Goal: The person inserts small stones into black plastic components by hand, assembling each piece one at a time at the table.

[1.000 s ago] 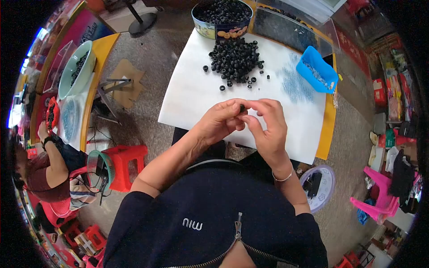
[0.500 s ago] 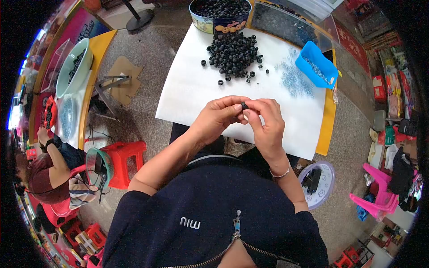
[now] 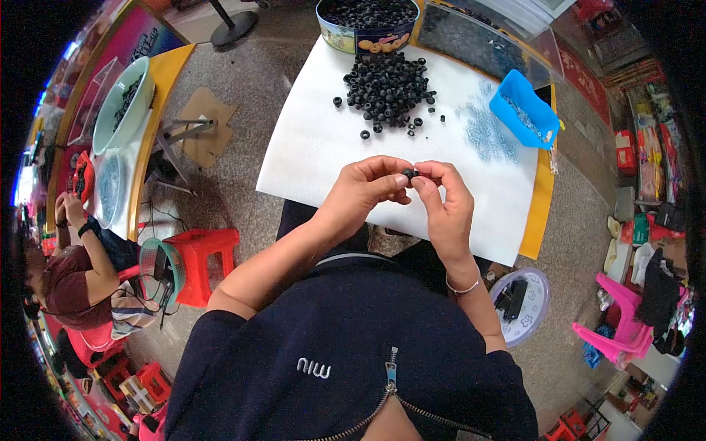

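Note:
Above the near part of the white tabletop (image 3: 331, 158), my left hand (image 3: 365, 187) pinches a small black round part (image 3: 409, 174) between thumb and fingers. Closed at the other side of the same part, my right hand (image 3: 446, 197) has its thumb and fingertips against it. The fingertips partly cover the part, so its exact kind is unclear. Beyond my hands lies a heap of small black ring-like parts (image 3: 387, 87), with a few loose ones around it. To its right, tiny bluish clear pieces (image 3: 489, 132) are spread on the white surface.
A printed tin (image 3: 364, 38) full of black parts stands behind the heap. At right are a blue tray (image 3: 523, 110) and a clear box (image 3: 478, 40). Another person (image 3: 77, 279) sits at a left-hand table with a pale green bowl (image 3: 140, 95). A red stool (image 3: 197, 264) stands between.
My right fingers have shifted slightly on the black part, and more of it shows. The other person's hands have come together. The view has moved slightly.

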Demonstrator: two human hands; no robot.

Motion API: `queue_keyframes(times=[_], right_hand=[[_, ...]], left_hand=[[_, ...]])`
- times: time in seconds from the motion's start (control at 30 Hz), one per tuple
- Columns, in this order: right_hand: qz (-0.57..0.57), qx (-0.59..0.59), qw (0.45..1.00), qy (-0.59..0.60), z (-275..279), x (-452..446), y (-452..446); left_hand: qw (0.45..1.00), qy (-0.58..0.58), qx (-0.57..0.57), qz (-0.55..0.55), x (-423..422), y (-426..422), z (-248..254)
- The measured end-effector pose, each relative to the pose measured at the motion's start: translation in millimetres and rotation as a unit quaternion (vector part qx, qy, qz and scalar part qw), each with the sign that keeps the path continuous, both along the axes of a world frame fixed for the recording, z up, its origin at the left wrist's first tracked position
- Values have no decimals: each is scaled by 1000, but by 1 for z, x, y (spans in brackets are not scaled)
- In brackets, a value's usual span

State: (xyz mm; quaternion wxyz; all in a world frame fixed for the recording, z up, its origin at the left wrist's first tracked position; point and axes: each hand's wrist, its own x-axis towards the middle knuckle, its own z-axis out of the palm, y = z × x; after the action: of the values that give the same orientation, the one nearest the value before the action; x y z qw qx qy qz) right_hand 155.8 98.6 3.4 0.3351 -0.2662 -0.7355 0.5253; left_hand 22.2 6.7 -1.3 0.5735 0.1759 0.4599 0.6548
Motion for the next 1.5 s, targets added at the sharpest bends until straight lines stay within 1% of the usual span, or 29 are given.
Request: queue_keyframes(times=[0.07,0.13,0.23,0.37,0.43,0.53,0.77,0.83,0.93,1.27,1.37,1.5], right_hand=[[6,13,1000,-6,0,0,2],[8,37,999,-17,0,0,3],[12,27,999,-13,0,-1,3],[30,115,992,-27,0,-2,8],[41,159,986,-41,4,-1,10],[50,155,986,-43,5,1,13],[21,121,992,-31,4,3,10],[27,115,993,-27,3,3,9],[34,67,997,-16,4,2,8],[41,76,996,-13,4,1,11],[38,77,996,-11,3,1,11],[26,18,999,4,7,0,5]], left_hand=[[999,35,7,1,1,0,-2],[1000,25,4,1,1,1,-3],[1000,-5,-14,-5,0,2,-2],[998,-48,-29,-39,-4,3,-2],[998,-32,-28,-55,-5,2,-2],[998,-7,-20,-65,-5,3,-3],[997,36,2,-63,-1,4,-5],[998,33,4,-52,-1,4,-6],[998,46,6,-42,-2,4,-4],[996,87,26,-19,-1,4,-1],[996,83,21,-14,-1,3,1],[1000,-16,0,-6,-1,5,3]])
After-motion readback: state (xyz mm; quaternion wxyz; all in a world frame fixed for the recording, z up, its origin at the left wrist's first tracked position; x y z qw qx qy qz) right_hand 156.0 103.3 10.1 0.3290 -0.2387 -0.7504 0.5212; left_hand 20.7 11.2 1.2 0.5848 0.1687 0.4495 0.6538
